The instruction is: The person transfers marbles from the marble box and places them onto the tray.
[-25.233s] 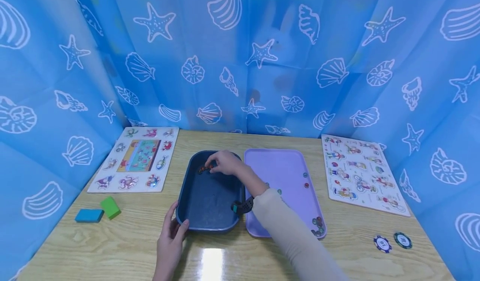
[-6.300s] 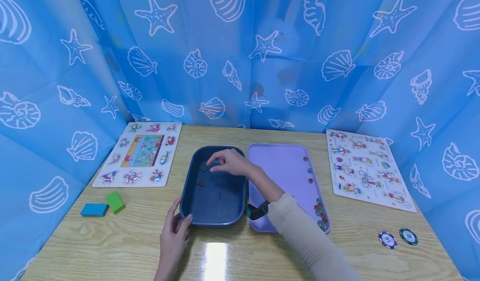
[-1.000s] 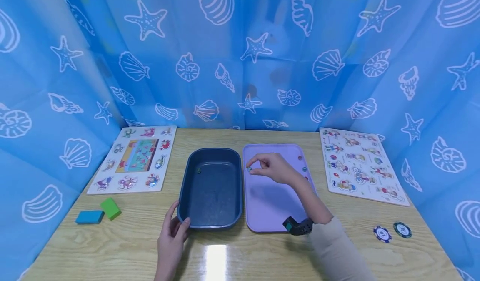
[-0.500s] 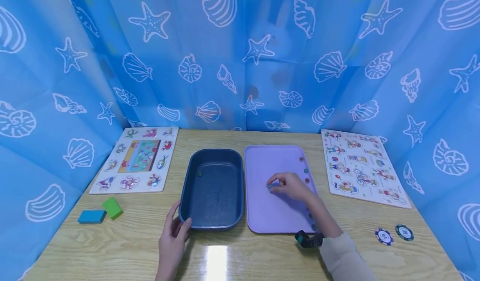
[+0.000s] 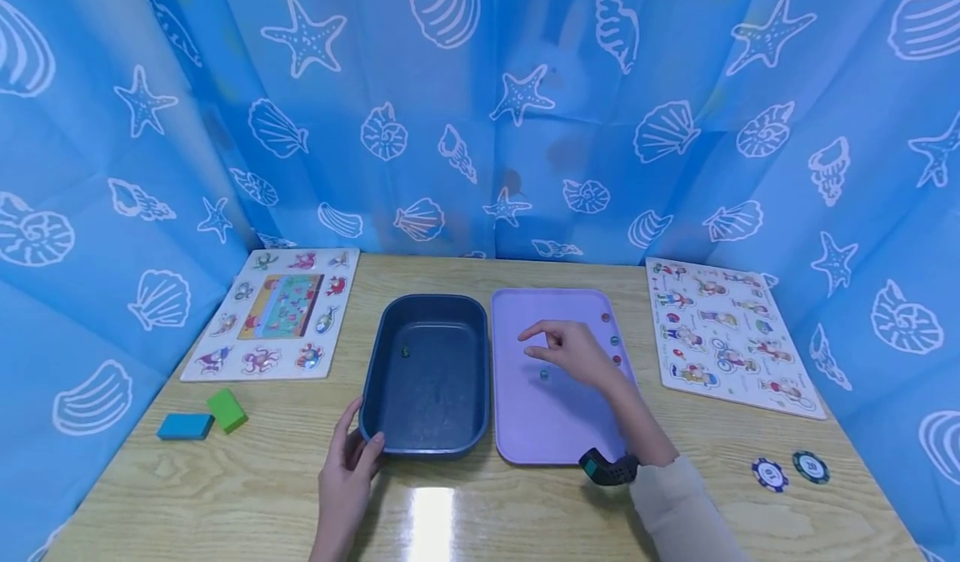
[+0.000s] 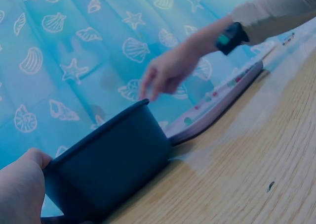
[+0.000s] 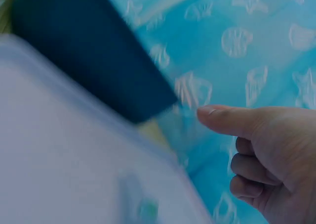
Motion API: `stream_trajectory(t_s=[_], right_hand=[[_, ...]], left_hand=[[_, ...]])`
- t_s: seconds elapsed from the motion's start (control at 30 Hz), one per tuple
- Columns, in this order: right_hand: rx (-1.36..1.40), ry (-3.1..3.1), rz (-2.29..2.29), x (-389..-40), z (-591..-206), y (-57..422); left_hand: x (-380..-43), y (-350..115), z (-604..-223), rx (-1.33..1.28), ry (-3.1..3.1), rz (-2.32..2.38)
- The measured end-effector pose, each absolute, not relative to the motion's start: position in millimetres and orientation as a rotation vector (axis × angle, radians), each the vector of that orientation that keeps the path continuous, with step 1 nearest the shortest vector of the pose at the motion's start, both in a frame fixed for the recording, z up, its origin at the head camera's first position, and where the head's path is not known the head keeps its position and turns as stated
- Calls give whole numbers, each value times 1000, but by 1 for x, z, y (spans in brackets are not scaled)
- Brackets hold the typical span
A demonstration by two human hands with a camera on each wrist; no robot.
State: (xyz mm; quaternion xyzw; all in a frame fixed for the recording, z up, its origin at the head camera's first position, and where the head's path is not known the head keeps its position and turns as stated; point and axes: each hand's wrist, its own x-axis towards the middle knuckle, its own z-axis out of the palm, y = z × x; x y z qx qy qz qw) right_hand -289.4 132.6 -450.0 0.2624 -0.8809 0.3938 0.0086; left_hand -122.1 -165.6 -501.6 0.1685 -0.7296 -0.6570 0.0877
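My left hand (image 5: 347, 483) holds the near left corner of a deep navy blue bin (image 5: 427, 449), its thumb on the rim (image 6: 106, 130). Inside the bin lies a green marble (image 5: 406, 351). Above the lilac tray (image 5: 525, 441), my right hand (image 5: 573, 352) hovers with thumb and index finger spread and nothing between them; its other fingers are curled in the right wrist view. Just below that hand a green marble (image 5: 543, 374) rests on the tray. Red and green marbles (image 5: 615, 340) line the tray's right side, partly hidden by the right forearm.
A sea-animal puzzle board (image 5: 273, 316) stands left of the bin, a second picture board (image 5: 731, 337) right of the tray. Blue (image 5: 185, 426) and green (image 5: 227, 410) blocks lie at left, two poker chips (image 5: 770, 474) at right. A blue curtain (image 5: 450, 128) hangs behind.
My right hand has carried a green marble rightward over the tray and let it go there. It has since lifted slightly back and left. My left hand stays on the bin.
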Motion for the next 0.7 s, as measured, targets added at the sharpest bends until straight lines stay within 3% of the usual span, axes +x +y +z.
stream_trajectory(t_s=[0.33, 0.7], right_hand=[[1172, -2763, 1154, -299, -413, 33], [1337, -2996, 697, -325, -435, -29]], left_hand=[[-122, -165, -500, 489, -2161, -1946], [-122, -166, -501, 502, -2167, -1918]])
